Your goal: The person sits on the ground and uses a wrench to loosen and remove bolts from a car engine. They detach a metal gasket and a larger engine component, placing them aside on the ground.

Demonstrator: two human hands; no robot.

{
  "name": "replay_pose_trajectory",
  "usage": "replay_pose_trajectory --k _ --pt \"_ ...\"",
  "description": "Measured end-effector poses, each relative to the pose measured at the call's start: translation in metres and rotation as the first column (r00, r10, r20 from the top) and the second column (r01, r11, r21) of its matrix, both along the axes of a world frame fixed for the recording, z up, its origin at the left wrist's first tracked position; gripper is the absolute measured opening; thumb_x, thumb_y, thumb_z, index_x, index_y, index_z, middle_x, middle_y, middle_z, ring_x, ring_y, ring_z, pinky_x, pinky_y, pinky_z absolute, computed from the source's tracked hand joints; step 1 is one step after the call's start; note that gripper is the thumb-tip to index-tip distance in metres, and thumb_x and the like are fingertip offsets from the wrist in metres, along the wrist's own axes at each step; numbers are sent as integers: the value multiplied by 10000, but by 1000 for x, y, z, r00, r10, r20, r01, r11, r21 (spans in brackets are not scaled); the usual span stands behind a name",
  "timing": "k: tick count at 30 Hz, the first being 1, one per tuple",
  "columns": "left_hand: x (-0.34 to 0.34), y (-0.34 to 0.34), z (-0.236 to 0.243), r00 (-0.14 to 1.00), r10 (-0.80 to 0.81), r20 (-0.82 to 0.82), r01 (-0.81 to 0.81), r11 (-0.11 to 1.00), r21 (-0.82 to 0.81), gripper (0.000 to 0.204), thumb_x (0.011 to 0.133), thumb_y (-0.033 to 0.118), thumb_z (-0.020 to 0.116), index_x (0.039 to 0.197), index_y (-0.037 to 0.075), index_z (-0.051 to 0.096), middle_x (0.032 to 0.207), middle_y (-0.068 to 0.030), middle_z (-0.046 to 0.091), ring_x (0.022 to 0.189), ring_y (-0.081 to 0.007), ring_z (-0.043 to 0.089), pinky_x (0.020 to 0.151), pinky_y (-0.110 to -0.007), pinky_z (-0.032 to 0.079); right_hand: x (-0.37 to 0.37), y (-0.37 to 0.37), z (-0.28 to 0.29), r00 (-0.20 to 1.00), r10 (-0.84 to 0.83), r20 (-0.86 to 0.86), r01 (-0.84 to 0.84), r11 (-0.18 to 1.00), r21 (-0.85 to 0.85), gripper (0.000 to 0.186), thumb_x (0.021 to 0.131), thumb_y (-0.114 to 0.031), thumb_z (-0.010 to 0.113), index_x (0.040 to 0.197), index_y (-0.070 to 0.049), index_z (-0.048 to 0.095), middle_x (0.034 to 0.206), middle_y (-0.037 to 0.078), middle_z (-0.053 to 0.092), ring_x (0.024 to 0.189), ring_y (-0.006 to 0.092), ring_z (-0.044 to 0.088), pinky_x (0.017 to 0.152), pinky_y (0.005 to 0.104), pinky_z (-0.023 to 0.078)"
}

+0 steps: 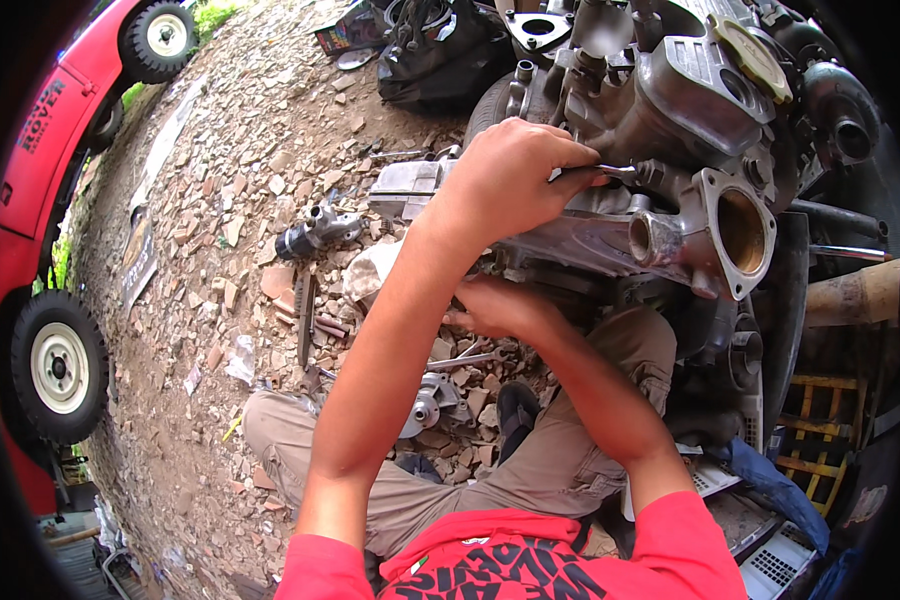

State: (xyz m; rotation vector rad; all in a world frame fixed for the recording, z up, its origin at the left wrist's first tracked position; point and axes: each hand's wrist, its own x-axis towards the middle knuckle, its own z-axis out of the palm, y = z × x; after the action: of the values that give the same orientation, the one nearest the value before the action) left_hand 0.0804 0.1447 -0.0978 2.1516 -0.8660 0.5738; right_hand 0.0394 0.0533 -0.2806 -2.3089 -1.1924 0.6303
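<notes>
A: Engine [690, 110], grey cast metal, sits on the rubble ground [240, 200] in front of the seated person. Left hand [515, 175] is fisted around the shank of a wrench [595, 173]; the bright end pokes out past the knuckles toward the housing beside the open round port [740, 230].

B: Right hand [500, 305]?

A: Lower down, under the casting's edge, fingers curled and pressed against the underside. Cannot tell whether it pinches anything; the palm side is hidden.

B: Where exactly does the wrench seat?

A: Head is hidden behind the casting. Fastener not visible.

B: Judgement on technique?

A: Grip looks firm but close to the head, so leverage is likely short. Better to keep the wrench square on the fastener, pull rather than push, and keep the lower hand bracing the block. Knuckles sit near sharp flange edges; a slip could bark them.

B: Loose items nearby?

A: Spare wrench [465, 360] lies on the stones just below the right hand; a round pulley part [428, 405] sits beside the knee; a dark cylindrical component [315, 230] lies well apart to the left. Red vehicle [30, 190] at the frame's left edge.
</notes>
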Motion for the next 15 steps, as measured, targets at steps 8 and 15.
replay_pose_trajectory --k 8,15 --pt "-5 -6 40 994 82 73 -106 895 433 179 834 222 710 930 77 752 833 -105 692 800 -333 671 709 -422 534 1 3 -28 998 29 51 -33 996 83 508 901 -338 681 1115 117 610 1106 331 644 1056 428 646 924 490 504" --pt "-7 -9 -2 1000 10 8 -11 995 99 185 833 193 709 973 80 756 852 -124 698 844 -344 673 748 -439 536 -1 6 -25 997 66 -29 -64 995 74 494 903 -317 671 1138 112 601 1120 320 645 1067 430 640 941 493 495"
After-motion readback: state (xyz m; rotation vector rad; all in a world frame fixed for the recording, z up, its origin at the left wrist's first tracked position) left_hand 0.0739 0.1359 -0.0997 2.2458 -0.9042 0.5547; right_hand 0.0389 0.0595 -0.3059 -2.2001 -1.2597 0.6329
